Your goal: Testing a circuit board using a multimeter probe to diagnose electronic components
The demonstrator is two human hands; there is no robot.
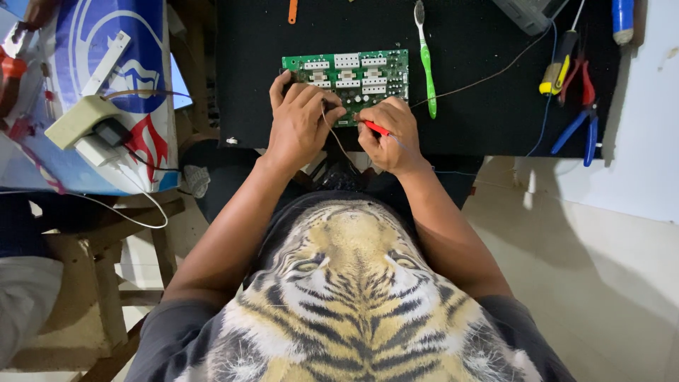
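Head view: green circuit board (353, 78) lies at the black mat's (481, 106) near edge. Left hand (298, 124) rests curled on the board's left end, pinching a thin wire (332, 131). Right hand (390, 136) grips a red probe (375, 128) touching the board. Green toothbrush (426, 64) lies just right; pliers (583, 106) near the mat's right edge.

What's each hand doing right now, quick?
Left hand: closed, pinching a thin wire against the green circuit board.
Right hand: closed, holding a red-tipped tool at the board's edge.
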